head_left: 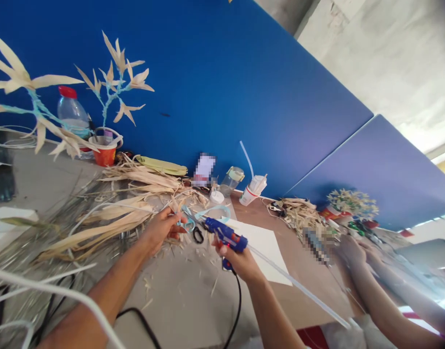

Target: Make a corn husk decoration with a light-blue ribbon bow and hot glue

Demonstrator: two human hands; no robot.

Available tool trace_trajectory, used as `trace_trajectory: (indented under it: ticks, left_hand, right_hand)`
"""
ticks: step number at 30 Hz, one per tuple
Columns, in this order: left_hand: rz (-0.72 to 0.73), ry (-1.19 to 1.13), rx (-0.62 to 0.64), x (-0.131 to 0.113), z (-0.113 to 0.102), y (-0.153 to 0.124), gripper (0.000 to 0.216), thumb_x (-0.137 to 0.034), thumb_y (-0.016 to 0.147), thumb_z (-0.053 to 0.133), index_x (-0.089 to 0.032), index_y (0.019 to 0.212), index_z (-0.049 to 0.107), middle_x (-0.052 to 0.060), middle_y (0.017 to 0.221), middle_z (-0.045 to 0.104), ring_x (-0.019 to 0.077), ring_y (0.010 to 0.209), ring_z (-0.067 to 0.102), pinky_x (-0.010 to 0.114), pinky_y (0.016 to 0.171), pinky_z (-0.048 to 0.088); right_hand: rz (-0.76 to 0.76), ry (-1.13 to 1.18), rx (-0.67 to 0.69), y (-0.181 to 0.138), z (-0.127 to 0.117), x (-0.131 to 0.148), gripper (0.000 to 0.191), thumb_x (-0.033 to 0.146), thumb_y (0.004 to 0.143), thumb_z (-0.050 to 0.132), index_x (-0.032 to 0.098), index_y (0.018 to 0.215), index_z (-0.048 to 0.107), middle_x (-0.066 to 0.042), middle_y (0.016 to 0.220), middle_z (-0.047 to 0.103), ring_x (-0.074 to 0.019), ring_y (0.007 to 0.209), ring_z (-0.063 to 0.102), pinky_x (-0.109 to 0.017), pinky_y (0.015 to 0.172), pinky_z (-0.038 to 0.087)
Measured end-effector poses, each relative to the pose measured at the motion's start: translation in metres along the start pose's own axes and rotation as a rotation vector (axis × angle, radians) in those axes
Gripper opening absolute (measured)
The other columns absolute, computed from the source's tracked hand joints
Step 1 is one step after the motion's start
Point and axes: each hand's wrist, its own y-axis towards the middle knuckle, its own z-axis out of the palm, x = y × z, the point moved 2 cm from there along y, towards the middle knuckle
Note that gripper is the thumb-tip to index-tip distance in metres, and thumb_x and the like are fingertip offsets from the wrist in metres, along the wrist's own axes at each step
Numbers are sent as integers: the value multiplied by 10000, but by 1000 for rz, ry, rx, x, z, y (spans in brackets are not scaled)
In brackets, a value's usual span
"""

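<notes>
My right hand (240, 259) is wrapped round the handle of a blue hot glue gun (227, 235). The gun's nozzle points left, and a long clear glue stick (298, 283) sticks out of its back. Close to the nozzle, my left hand (164, 228) pinches a light blue strip (188, 224) together with what looks like a pale bit of husk; the fingers partly hide them. Between the hands lie scissors with a black handle (198, 236). Another light blue loop (224, 213) shows just behind the gun. Dry corn husks (131, 211) are spread left of my left hand.
Husk-flower branches stand around a red pot (105, 154) at back left. A clear jar (231, 180), a white cup (252, 190) and white paper (273, 254) are behind and right. White tubing (62, 286) and a black cord (238, 300) cross the front. Another person's arms (375, 286) reach in from the right.
</notes>
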Motion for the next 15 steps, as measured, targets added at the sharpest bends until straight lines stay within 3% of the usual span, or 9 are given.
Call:
trace_trajectory:
  ticks: [4,10,15]
  left_hand:
    - [14,19,-26,2,-2,2,331,-391,658,766,-182,826,573,44,834,717,185,583,687,236,449,473]
    - [-10,35,-58,5,-2,4,312,-391,678,746,-190,851,581,47,880,724,200,597,690,267,477,494]
    - [-29,29,-61,5,1,3,307,-375,655,766,-196,829,588,51,889,726,202,586,688,277,478,498]
  right_hand:
    - [16,11,36,14,23,-8,538,670,759,568,176,930,694,-74,862,654,-186,751,563,-318,657,485]
    - [9,-90,61,19,31,-4,473,612,793,575,190,963,704,-54,876,675,-215,823,600,-371,785,505]
    - [-76,-118,86,19,34,10,452,537,844,556,244,1170,665,-34,1023,691,-248,962,605,-400,886,482]
